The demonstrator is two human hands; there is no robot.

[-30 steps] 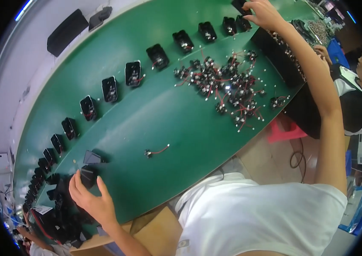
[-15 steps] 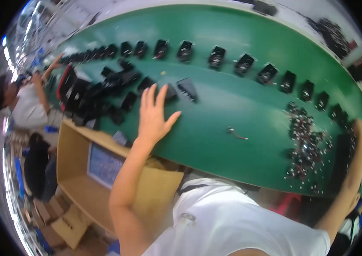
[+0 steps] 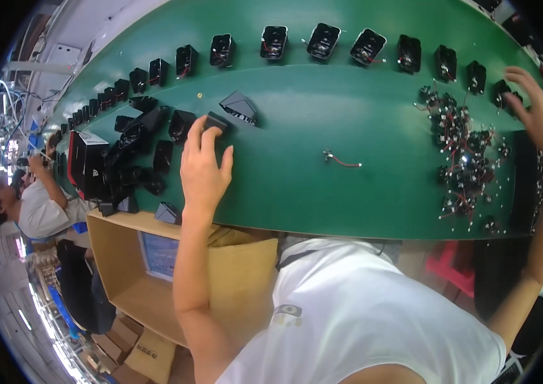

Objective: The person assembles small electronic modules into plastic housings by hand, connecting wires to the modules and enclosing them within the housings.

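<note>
My left hand (image 3: 205, 171) reaches over the green table with fingers stretched and thumb apart. Its fingertips are at a small black plastic housing (image 3: 218, 121), partly hidden behind them; whether they touch it I cannot tell. Beside that lies a wedge-shaped black housing (image 3: 239, 107) on its side. At the far right, my right hand (image 3: 534, 110) hovers with fingers apart, close to a black housing (image 3: 500, 93) at the end of a long row. Open-topped black housings (image 3: 274, 43) in this row hold small parts and red wires.
A heap of small wired parts (image 3: 460, 150) lies at right, one loose wired part (image 3: 342, 159) mid-table. More black housings (image 3: 132, 144) pile up at left by a red-and-black box (image 3: 86, 163). An open cardboard box (image 3: 121, 269) stands against the table edge. Another person (image 3: 44, 205) works at far left.
My view has shifted, so the row sits higher in the picture. My left hand's fingertips have come to the small black housing. My right hand has risen from beside the heap toward the row's right end.
</note>
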